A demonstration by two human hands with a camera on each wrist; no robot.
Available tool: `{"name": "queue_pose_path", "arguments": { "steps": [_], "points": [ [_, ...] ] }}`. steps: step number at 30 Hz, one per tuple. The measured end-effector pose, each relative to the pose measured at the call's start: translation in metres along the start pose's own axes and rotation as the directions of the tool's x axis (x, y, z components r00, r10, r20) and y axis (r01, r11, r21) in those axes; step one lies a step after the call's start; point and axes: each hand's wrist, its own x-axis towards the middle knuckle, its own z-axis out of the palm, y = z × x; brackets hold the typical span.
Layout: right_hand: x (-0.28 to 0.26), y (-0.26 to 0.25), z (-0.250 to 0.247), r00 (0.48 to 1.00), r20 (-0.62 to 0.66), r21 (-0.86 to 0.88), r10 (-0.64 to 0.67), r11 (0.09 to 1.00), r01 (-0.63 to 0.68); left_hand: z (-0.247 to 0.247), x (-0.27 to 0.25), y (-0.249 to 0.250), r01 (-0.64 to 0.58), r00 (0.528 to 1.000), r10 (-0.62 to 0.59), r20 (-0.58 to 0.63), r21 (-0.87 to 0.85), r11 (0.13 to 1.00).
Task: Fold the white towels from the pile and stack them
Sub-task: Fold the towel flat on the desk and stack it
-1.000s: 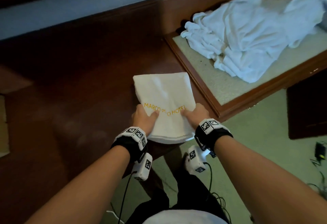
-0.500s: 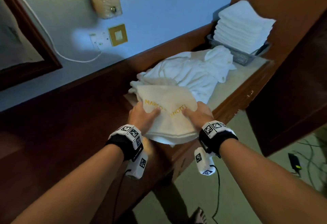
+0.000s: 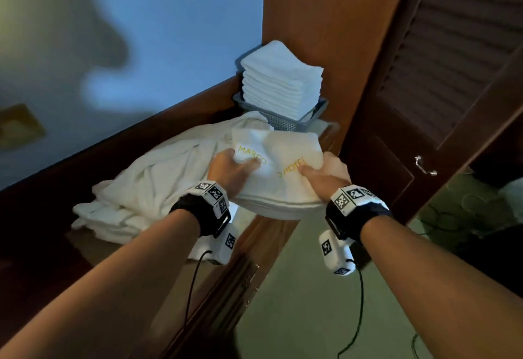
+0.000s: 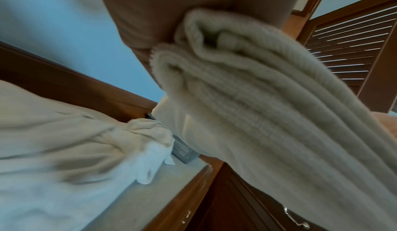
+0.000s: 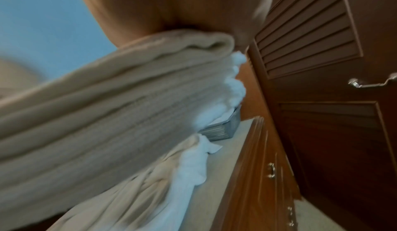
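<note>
Towels, unfolded and white, are heaped in a loose pile [image 3: 158, 186] at the left, spread over a pale counter [image 4: 154, 194] set against a blue wall. The pile is kept low and near the front edge, probably so that each next piece can be drawn from it easily.

Just right of the pile, a folded towel [image 3: 278, 171] is held in the air above the counter's corner. It bears yellow stitched lettering, partly covered by thumbs. The left hand [image 3: 230, 167] is clamped on its near left edge, thumb on top and fingers hidden underneath. The right hand [image 3: 325, 173] is clamped on the near right edge in the same way. Both edges are gripped, it seems, so that the layers stay flat and aligned; the wrist views show several thick layers pressed together under each palm.

Further right and behind, a stack [image 3: 281, 84] of folded white towels is seen in a grey mesh basket [image 3: 285, 122], tucked into the corner beside a wooden panel. The held towel is judged to be on its way there, to be laid on top.

At the far right, a dark louvred door [image 3: 441, 84] with a metal handle is seen.
</note>
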Motion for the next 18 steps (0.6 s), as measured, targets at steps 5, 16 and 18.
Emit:
{"name": "queue_pose_path", "arguments": {
  "steps": [5,16,18],
  "points": [
    [0.070,0.029,-0.051,0.996,-0.081,-0.049,0.040,0.998,-0.044,0.070,0.063,0.051,-0.049,0.997,0.053,0.061,-0.051,0.997],
    [0.268,0.034,-0.108,0.982,-0.191,-0.196,-0.010,0.980,-0.028,0.174,0.234,0.122,-0.125,0.990,0.133,0.039,-0.155,0.980],
    [0.307,0.022,-0.118,0.977,-0.207,-0.234,-0.043,0.972,-0.006,0.183,0.265,0.138,-0.130,0.991,0.134,0.011,-0.186,0.974]
  ]
}}
